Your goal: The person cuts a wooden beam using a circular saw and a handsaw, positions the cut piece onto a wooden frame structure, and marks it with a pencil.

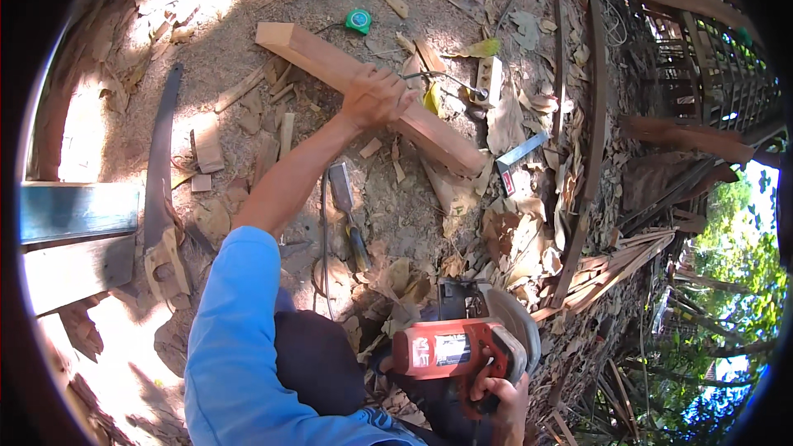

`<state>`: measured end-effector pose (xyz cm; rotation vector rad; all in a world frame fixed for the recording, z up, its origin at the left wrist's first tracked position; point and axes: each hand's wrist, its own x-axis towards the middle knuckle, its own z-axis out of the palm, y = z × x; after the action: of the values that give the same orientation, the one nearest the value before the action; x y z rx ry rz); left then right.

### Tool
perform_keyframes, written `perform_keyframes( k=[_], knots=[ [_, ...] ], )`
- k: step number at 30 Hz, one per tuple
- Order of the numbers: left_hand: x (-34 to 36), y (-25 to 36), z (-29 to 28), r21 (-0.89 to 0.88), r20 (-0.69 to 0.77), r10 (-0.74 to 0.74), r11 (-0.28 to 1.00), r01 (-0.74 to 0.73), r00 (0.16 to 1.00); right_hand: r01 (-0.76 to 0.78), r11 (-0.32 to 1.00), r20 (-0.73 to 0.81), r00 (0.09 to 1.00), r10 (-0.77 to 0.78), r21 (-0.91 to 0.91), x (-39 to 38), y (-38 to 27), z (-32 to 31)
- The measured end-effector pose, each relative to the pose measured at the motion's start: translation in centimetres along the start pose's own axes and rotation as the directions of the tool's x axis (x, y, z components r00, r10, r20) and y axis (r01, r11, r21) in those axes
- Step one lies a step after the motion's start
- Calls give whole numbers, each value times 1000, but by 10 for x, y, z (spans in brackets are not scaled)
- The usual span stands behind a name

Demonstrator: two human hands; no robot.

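A squared wooden beam (318,60) lies slantwise on the ground ahead of me. My left hand (377,97) is wrapped over its middle, fingers closed on the wood. Close to my body at the lower right, my right hand (501,396) grips the rear handle of a red circular saw (446,348). The saw sits well apart from the beam, its rounded blade guard toward the right. Between the beam and my knees lies a chisel (349,215), and a try square (520,162) rests by the beam's right end.
A green tape measure (358,21) lies beyond the beam, near a power strip (489,83) with a plugged-in cord. To the left are a handsaw (159,173), wood offcuts (206,143) and planks (78,264). Dry leaves cover the ground; a long wooden rail (593,116) runs along the right.
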<state>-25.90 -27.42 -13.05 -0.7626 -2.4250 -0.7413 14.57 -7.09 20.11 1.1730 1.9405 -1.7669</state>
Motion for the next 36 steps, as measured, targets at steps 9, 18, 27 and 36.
perform_keyframes(
  k=[9,18,27,36],
  knots=[
    [7,-25,-12,111,-82,53,993,-44,995,277,958,52,961,-273,-79,81,-13,31],
    [8,-96,-39,300,112,-416,880,368,903,211,951,201,965,-167,-224,170,-29,104],
    [13,-93,-40,224,88,-298,936,273,950,143,969,266,960,-86,-201,156,-5,77],
    [14,-105,-32,283,28,-279,923,260,960,168,979,194,971,-143,-118,183,-13,78]
  ],
)
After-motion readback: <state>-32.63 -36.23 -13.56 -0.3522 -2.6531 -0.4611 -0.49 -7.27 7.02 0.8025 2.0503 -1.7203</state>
